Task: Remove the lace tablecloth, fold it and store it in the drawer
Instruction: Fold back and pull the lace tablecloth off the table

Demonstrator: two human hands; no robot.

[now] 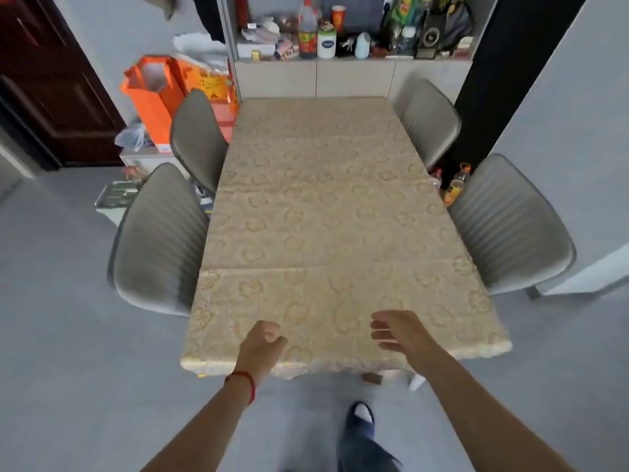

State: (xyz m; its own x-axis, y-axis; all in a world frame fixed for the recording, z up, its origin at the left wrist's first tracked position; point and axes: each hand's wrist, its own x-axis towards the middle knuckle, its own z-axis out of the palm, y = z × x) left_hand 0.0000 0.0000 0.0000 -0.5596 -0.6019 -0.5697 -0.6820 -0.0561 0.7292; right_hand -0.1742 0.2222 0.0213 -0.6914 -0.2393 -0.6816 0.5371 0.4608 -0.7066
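Observation:
A beige lace tablecloth (316, 212) with a flower pattern lies spread flat over the whole dining table, its near edge hanging over the front. My left hand (260, 344) hovers above the near edge, left of centre, fingers loosely curled and holding nothing; a red string sits on that wrist. My right hand (396, 330) is over the cloth near the front, right of centre, fingers relaxed and slightly bent, holding nothing. Whether either hand touches the cloth I cannot tell. No open drawer shows.
Grey chairs stand at the table's sides: two on the left (160, 240) (197, 137) and two on the right (510, 226) (429, 117). A sideboard (354, 78) with bottles and clutter is behind. Orange bags (153, 93) sit at the back left. My foot (360, 417) is on the grey floor.

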